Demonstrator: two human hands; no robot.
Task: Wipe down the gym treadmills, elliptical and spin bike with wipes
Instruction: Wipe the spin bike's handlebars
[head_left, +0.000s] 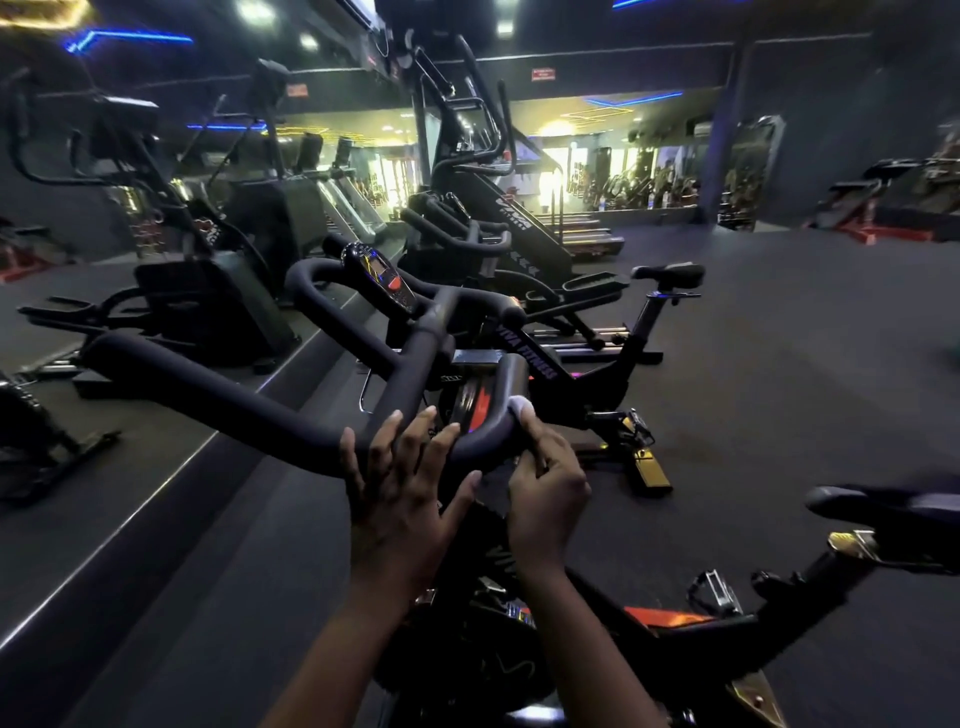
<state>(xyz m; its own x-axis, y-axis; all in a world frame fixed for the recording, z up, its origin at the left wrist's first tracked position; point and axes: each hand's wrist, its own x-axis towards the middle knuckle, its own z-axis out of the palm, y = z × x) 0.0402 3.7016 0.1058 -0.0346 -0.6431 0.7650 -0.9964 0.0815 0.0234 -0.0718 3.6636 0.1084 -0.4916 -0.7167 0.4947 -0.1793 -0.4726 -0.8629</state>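
Note:
A black spin bike stands right before me, its padded handlebar (249, 400) sweeping from the left to the centre. A small console (382, 278) sits on the bar's far side. My left hand (400, 493) rests on the near bend of the bar with fingers spread and fairly straight. My right hand (545, 493) curls around the bar's right loop and presses a small white wipe (521, 404) against it with its fingertips. The bike's saddle (883, 506) shows at the right edge.
A second spin bike (597, 374) stands just beyond, saddle to the right. Ellipticals and steppers (208, 291) line a raised platform on the left, with a step edge (156, 499) running diagonally. A tall stair machine (498, 208) stands behind. Dark open floor (805, 338) lies to the right.

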